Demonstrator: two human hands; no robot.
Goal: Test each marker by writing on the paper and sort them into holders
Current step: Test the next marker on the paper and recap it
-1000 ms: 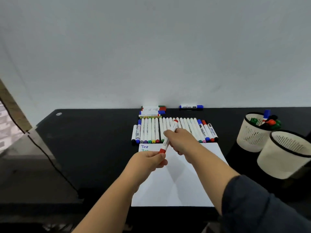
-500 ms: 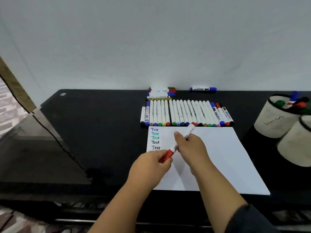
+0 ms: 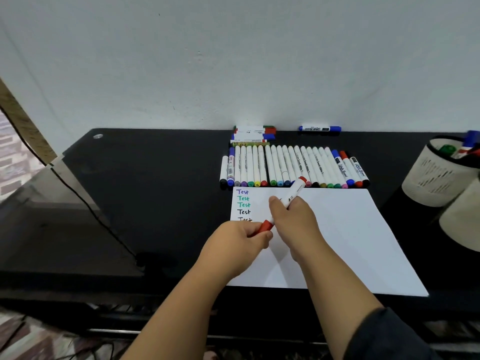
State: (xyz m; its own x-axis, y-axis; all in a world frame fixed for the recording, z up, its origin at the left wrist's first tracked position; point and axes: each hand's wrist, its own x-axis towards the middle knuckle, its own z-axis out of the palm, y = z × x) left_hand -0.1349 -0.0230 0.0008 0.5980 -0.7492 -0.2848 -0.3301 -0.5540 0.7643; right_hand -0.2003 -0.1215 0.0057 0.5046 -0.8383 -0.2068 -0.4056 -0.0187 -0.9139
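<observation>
I hold a white marker with red ends (image 3: 293,194) slanted over the white paper (image 3: 348,237). My right hand (image 3: 293,219) grips its barrel near the middle. My left hand (image 3: 236,242) pinches the red cap (image 3: 266,226) at the lower end. The cap still sits against the barrel. The paper carries several lines reading "Test" (image 3: 243,204) in purple, green and black at its top left. A row of capped markers (image 3: 291,167) lies side by side just beyond the paper. Two white mesh holders stand at the right edge, the far holder (image 3: 436,178) containing a few markers, the near holder (image 3: 462,224) partly cut off.
A small stack of markers (image 3: 253,133) lies against the wall behind the row, and a lone blue marker (image 3: 319,128) lies to its right. The black table (image 3: 155,190) extends left to a glass panel and a cable (image 3: 85,203). The wall rises directly behind.
Both hands drew the red marker back from the row toward me, over the paper. The camera tilted down and left, so the holders slid to the frame's right edge.
</observation>
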